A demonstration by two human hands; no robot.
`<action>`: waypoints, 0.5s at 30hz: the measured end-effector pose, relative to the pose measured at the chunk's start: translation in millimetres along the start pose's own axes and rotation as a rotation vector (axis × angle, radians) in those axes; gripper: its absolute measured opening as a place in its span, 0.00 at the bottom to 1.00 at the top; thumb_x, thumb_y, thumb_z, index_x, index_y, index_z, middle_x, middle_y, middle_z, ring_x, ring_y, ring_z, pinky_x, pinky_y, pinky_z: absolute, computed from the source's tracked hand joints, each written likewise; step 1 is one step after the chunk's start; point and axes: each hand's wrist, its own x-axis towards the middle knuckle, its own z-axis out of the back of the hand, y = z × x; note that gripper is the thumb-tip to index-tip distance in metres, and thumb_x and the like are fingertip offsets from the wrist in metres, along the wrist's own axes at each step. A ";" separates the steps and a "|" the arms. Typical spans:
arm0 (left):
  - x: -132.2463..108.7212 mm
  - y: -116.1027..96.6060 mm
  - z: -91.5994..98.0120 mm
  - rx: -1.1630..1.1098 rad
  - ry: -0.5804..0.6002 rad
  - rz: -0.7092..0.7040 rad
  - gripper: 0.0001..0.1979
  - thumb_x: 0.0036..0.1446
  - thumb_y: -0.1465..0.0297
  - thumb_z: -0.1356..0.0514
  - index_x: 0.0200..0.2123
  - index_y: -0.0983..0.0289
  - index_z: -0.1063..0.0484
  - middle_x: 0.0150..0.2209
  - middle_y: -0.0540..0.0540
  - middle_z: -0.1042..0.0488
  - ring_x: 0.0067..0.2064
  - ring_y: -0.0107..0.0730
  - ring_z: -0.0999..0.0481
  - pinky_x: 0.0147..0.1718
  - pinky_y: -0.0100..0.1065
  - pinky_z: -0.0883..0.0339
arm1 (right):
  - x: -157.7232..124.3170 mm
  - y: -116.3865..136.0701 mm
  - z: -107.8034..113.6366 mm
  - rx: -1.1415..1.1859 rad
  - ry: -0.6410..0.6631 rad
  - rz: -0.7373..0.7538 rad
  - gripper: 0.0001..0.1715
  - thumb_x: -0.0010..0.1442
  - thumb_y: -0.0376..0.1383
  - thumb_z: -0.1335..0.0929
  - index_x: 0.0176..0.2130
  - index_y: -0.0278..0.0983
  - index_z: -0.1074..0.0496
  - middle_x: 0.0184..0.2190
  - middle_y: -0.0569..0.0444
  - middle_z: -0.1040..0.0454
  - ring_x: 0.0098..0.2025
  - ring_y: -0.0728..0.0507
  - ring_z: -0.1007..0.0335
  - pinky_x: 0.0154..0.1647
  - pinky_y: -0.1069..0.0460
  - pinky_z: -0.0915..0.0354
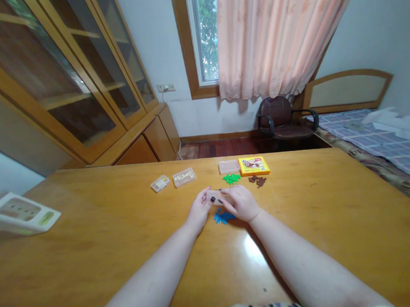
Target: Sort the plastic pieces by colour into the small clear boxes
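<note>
**Both Your Hands Close on a Small Clear Box**

You have the small clear box (213,197) near the center of the frame, above the counter (310,230). Your left hand (198,210) is curled around its left end, fingers partly bent. Your right hand (242,203) grasps it from the right, with the thumb and forefinger bent toward each other at that end and the palm turned down. Your fingers cover much of the box, so you cannot tell from this view whether anything is inside.

Just below your hands in the frame lies a loose pile of blue pieces (223,216). Just above your right hand sits a pile of green pieces (231,178), with brown pieces (258,181) to the right of it. Behind these two piles, a shallow clear container (229,167) lies beside a yellow box (254,165) with a printed top.

Left of center, you have a clear tray (184,177) holding pale pieces, and a smaller clear case (160,184) near it. A white object (24,213) stands at the left edge of the frame.

Beyond the counter, a brown chair (279,119) stands at the upper right, next to a bed (380,124).
</note>
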 end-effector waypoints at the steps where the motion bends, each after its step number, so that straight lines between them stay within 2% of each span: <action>1: -0.2 0.9 -0.8 -0.013 -0.022 0.010 0.36 0.41 0.52 0.34 0.50 0.67 0.35 0.49 0.64 0.28 0.53 0.45 0.31 0.55 0.43 0.42 | -0.1 -0.3 -0.5 -0.015 -0.004 0.007 0.12 0.60 0.38 0.35 0.42 0.35 0.29 0.35 0.47 0.23 0.35 0.44 0.28 0.40 0.48 0.35; 7: -0.1 4.6 -3.8 -0.046 -0.113 0.058 0.31 0.41 0.55 0.33 0.45 0.67 0.31 0.44 0.62 0.25 0.48 0.43 0.27 0.52 0.43 0.39 | -1.2 -1.9 -3.6 -0.093 0.007 0.014 0.10 0.61 0.37 0.36 0.41 0.35 0.28 0.32 0.49 0.23 0.32 0.45 0.29 0.36 0.49 0.37; 15: 1.8 7.2 -3.2 -0.011 -0.097 0.062 0.27 0.44 0.55 0.35 0.42 0.68 0.29 0.38 0.59 0.24 0.42 0.38 0.25 0.47 0.39 0.35 | 2.1 5.6 -1.7 -0.131 -0.097 -0.030 0.16 0.62 0.38 0.36 0.48 0.32 0.33 0.31 0.50 0.22 0.32 0.44 0.28 0.35 0.50 0.37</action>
